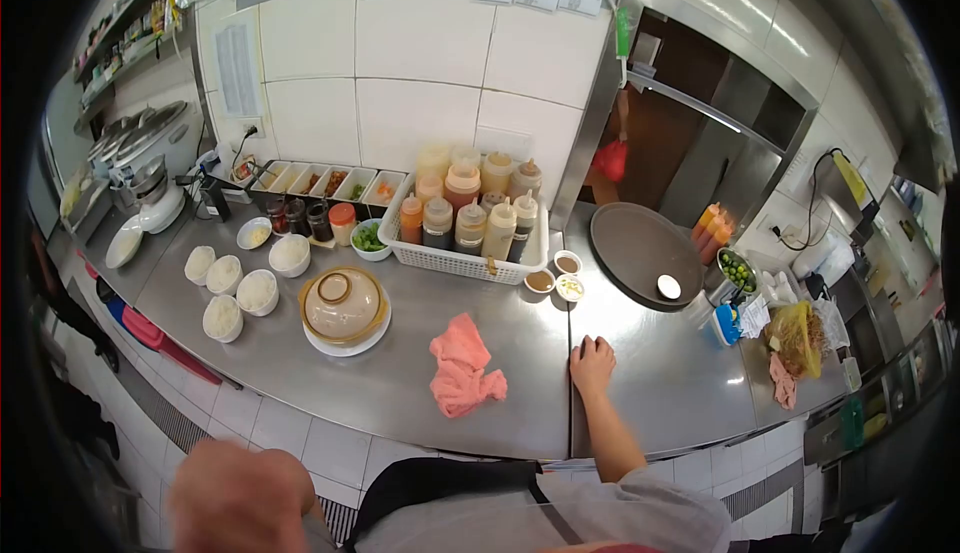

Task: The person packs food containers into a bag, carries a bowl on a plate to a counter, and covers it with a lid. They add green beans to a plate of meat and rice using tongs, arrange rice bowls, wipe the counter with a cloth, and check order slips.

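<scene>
My right hand (592, 365) rests on the steel counter (650, 383), fingers a little apart and slightly bent, with nothing seen in them. Close to the camera at the lower left, my left hand (235, 498) is raised and blurred; its fingers cannot be made out. A crumpled pink cloth (463, 368) lies left of my right hand, not touching it. Further left, a lidded clay pot (343, 308) stands on a white plate (350, 349). Three small sauce cups (540, 281) sit beyond my right hand.
Several rice bowls (258, 293) stand at the left. A white basket (460, 263) holds squeeze bottles, with a bowl of chopped greens (370, 240) beside it. A large round brown tray (640, 248) lies below the pass-through window. Limes (737, 271) fill a container at the right.
</scene>
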Available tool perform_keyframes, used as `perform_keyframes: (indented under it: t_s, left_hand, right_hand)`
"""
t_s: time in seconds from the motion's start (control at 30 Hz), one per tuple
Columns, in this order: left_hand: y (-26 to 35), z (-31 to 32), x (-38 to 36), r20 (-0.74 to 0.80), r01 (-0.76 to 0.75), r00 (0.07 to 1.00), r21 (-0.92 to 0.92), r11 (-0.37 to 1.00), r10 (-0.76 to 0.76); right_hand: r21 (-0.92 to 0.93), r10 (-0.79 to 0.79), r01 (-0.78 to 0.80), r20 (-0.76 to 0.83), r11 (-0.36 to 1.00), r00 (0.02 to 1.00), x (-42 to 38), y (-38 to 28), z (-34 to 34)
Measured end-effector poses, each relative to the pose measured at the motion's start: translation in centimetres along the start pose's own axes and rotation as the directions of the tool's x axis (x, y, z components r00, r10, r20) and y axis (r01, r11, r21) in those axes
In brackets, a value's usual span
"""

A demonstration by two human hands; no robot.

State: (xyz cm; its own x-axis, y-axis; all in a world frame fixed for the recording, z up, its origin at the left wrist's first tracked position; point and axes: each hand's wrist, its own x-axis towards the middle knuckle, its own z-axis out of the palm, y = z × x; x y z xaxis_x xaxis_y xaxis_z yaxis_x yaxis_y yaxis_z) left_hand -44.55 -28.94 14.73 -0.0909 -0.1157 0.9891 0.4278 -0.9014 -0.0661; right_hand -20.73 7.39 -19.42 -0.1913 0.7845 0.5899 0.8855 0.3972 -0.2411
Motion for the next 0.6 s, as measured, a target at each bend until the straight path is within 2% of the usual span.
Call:
perform_keyframes:
  t_s: [0.03, 0.1, 0.13, 0.2, 0.33, 0.5, 0.53, 0.6]
  left_hand:
    - [0.3, 2.3, 1.1, -0.17, -0.251, 0.946, 0.159, 0.955, 0.277]
    - [1.8, 3.0, 3.3, -0.282, -0.278, 0.866, 0.415, 0.866, 0.413]
    - [2.5, 2.6, 4.1, -0.236, -0.273, 0.887, 0.426, 0.862, 0.398]
    - [4.4, 1.4, 5.4, -0.084, -0.229, 0.96, 0.323, 0.918, 0.268]
    - [6.5, 0.0, 7.1, 0.062, -0.106, 0.994, 0.218, 0.97, 0.094]
    - [7.7, -0.7, 7.7, 0.101, 0.001, 0.995, 0.135, 0.991, -0.015]
    - [7.9, -0.9, 7.8, 0.103, 0.01, 0.994, 0.121, 0.993, -0.023]
    - [8.3, -1.3, 7.7, 0.099, 0.03, 0.994, 0.088, 0.996, -0.039]
  right_hand:
    - [0.004, 0.007, -0.007, 0.01, 1.0, 1.0, -0.3, 0.0, -0.1]
    - [0.008, 0.001, -0.001, 0.026, 1.0, 1.0, -0.4, 0.1, 0.0]
    - [0.016, 0.006, -0.006, 0.024, 1.0, 1.0, -0.3, 0.2, 0.2]
    - [0.0, 0.015, -0.015, 0.039, 1.0, 0.999, -0.4, 0.1, -0.1]
    - [0.014, 0.016, -0.017, 0.035, 1.0, 0.999, -0.4, -0.6, 0.4]
    - [-0.038, 0.037, -0.035, 0.048, 0.999, 0.998, -0.1, -0.6, -0.7]
    - [-0.043, 0.06, -0.056, 0.091, 0.998, 0.994, 0.0, -0.8, -1.1]
    - [-0.049, 0.044, -0.043, 0.023, 0.998, 0.999, -0.1, -0.2, -0.2]
